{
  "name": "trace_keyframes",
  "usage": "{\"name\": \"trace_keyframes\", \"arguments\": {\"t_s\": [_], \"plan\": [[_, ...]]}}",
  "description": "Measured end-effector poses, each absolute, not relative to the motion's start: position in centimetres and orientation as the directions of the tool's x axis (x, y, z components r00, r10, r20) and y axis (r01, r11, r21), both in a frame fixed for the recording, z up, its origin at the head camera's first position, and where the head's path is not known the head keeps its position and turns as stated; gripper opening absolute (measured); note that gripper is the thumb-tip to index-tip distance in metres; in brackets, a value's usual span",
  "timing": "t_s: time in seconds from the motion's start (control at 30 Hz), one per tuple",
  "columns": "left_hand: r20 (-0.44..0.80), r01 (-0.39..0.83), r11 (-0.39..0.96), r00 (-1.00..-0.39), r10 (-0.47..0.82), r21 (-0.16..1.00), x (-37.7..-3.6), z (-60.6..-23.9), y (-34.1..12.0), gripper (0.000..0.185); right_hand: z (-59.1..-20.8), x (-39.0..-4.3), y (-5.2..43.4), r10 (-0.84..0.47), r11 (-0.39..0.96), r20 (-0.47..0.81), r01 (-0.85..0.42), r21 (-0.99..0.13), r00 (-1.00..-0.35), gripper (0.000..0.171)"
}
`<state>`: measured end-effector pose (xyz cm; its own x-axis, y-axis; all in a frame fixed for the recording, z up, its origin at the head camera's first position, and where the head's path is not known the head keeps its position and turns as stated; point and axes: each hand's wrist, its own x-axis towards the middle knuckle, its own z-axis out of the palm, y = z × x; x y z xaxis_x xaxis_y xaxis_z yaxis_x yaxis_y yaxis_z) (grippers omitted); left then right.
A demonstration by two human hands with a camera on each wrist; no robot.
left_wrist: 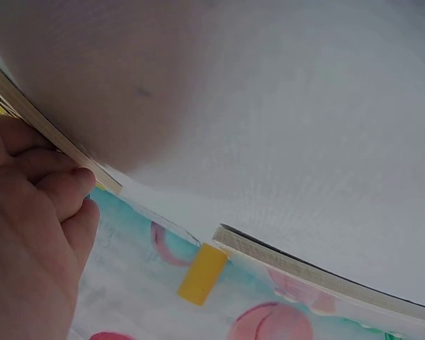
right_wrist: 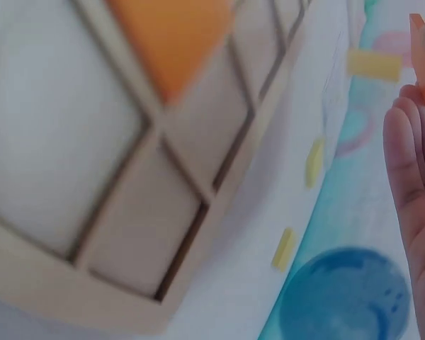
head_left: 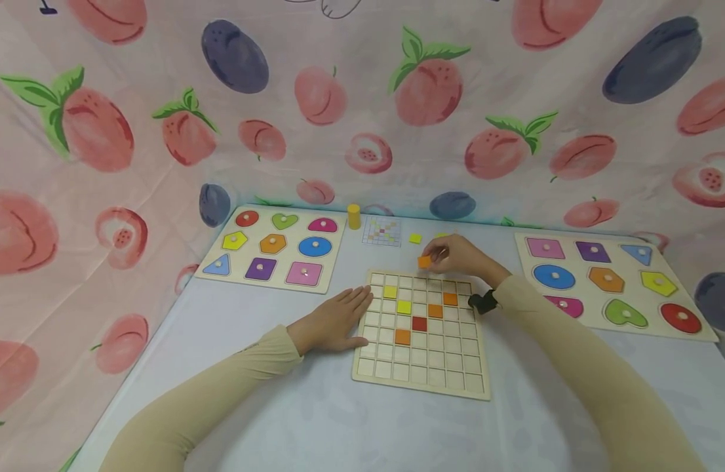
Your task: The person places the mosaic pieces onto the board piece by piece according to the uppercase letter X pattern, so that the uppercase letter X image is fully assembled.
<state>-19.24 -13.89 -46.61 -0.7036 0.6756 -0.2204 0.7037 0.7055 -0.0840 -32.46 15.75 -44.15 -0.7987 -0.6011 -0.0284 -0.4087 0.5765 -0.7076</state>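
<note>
A wooden grid board lies on the table with three orange tiles, two yellow tiles and a red tile in its cells. My left hand rests flat at the board's left edge, fingers extended. Between thumb and fingers, my right hand pinches an orange square tile just beyond the board's far edge. The right wrist view catches this orange tile edge-on at the fingertips. Behind the right hand lie a loose yellow tile and another one partly hidden by the fingers.
A printed grid card lies at the back, beside an upright yellow cylinder. Wooden shape puzzles with coloured knobbed pieces flank the grid board, one at left and one at right. A fruit-patterned cloth rises behind the table.
</note>
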Motion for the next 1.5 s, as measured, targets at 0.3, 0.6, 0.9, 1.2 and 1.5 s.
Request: {"name": "trace_keyframes", "arguments": {"t_s": [0.3, 0.6, 0.9, 1.2, 1.5], "plan": [[-0.235, 0.694, 0.715, -0.712, 0.662, -0.089, -19.3, -46.8, -13.8, 0.086, -43.2, -28.6, 14.6, -0.648, 0.525, 0.005, -0.452, -0.721, -0.761, 0.022], [-0.237, 0.695, 0.713, -0.711, 0.662, -0.092, -19.3, -46.8, -13.9, 0.086, -43.6, -25.3, 13.7, -0.708, 0.444, 0.023, -0.471, -0.762, -0.705, 0.023], [-0.236, 0.692, 0.717, -0.712, 0.661, -0.082, -19.3, -46.7, -13.8, 0.086, -44.2, -22.9, 12.2, -0.766, 0.392, 0.058, -0.537, -0.747, -0.641, 0.021], [-0.224, 0.693, 0.717, -0.712, 0.666, -0.073, -19.4, -47.0, -13.8, 0.086, -45.0, -21.6, 11.0, -0.794, 0.405, -0.015, -0.511, -0.758, -0.607, 0.021], [-0.219, 0.693, 0.717, -0.712, 0.668, -0.066, -19.3, -46.7, -13.8, 0.086, -45.5, -20.7, 9.8, -0.819, 0.425, -0.070, -0.520, -0.741, -0.570, 0.023]]}}
